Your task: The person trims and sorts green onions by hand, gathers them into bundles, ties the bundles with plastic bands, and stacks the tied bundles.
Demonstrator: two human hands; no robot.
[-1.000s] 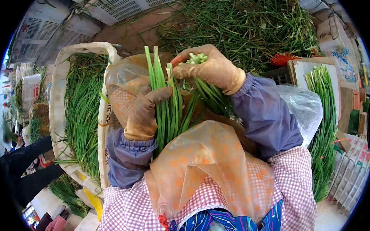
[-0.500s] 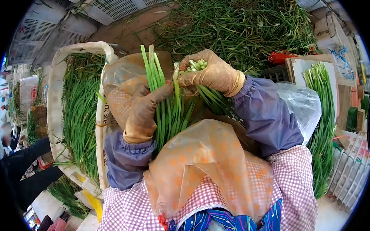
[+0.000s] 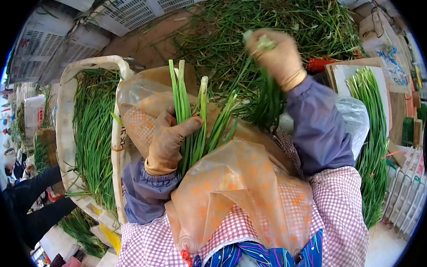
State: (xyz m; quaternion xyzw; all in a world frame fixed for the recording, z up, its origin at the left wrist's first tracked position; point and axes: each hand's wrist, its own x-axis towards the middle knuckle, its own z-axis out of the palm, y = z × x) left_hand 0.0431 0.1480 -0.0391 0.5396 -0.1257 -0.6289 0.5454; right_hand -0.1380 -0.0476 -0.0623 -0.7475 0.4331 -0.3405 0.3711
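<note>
My left hand (image 3: 168,143), in a stained glove, is closed around a loose bunch of green stalks (image 3: 189,132), whose cut ends point up. The stalks rest against the orange-spotted plastic apron (image 3: 235,181) on my lap. Up and to the right, my right hand (image 3: 277,55), blurred by motion, grips a second bunch of stalks (image 3: 269,102); its pale ends show at the fingers and its leaves hang below. The two hands are well apart.
A white basket (image 3: 119,168) of green stalks stands at left. Loose greens (image 3: 292,18) are heaped ahead. At right lies a long bundle (image 3: 375,153) on a board, near a clear plastic bag (image 3: 353,115). White crates (image 3: 161,2) stand behind, and a person's dark-clothed legs (image 3: 42,179) show far left.
My right hand has moved up and to the right, away from my left hand, carrying its bunch. My left hand has dropped slightly and still holds its stalks.
</note>
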